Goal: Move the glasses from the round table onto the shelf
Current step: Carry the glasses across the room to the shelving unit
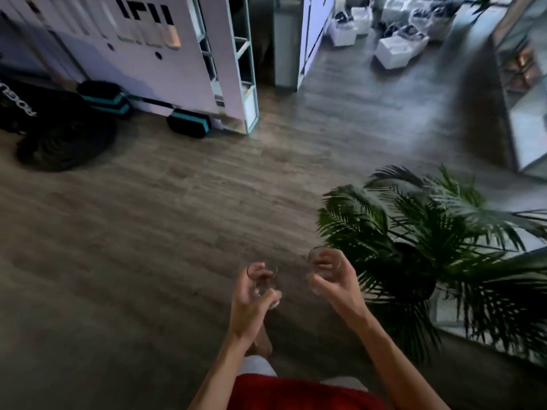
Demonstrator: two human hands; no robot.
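My left hand (251, 297) grips a clear drinking glass (264, 284), fingers curled round its side. My right hand (334, 276) holds a second clear glass (322, 261) the same way. Both glasses are upright and carried at waist height over the wooden floor, a short gap between them. A glass-fronted shelf unit (524, 93) stands at the far right. The round table is out of view.
A potted palm (414, 247) stands close on my right. A white display stand (165, 54) on black-and-teal bases is ahead left, with a dark round mat (65, 143) beside it. White bags (393, 42) lie on the floor far ahead. Wooden floor (177, 217) stretches between.
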